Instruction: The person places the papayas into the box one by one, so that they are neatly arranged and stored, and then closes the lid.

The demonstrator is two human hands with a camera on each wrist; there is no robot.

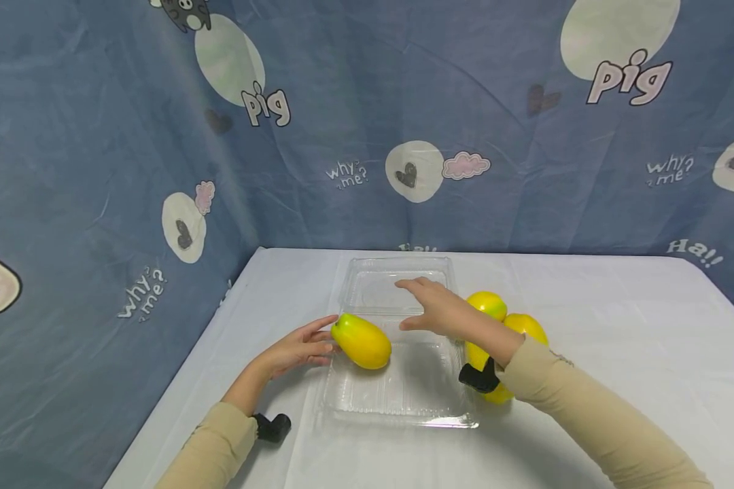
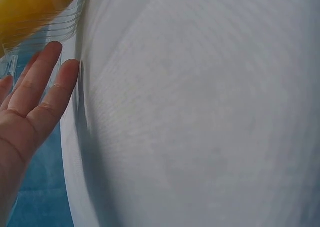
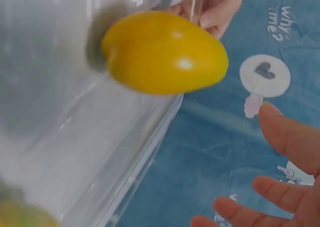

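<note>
A yellow papaya (image 1: 362,341) with a green end sits at the left side of a clear plastic container (image 1: 404,401), whose lid (image 1: 367,282) lies folded back. My left hand (image 1: 300,350) is beside the container's left wall with its fingers extended. In the left wrist view, the fingertips (image 2: 52,49) are close to the ridged plastic, and the papaya (image 2: 30,14) shows behind it. Whether they touch the wall I cannot tell. Above the container, my right hand (image 1: 431,309) holds nothing, its thumb and fingers spread. It is apart from the papaya (image 3: 165,52), to its right.
More yellow fruits (image 1: 526,327) lie on the white table right of the container, partly hidden by my right forearm. A blue printed cloth (image 1: 355,88) hangs behind the table and along its left side.
</note>
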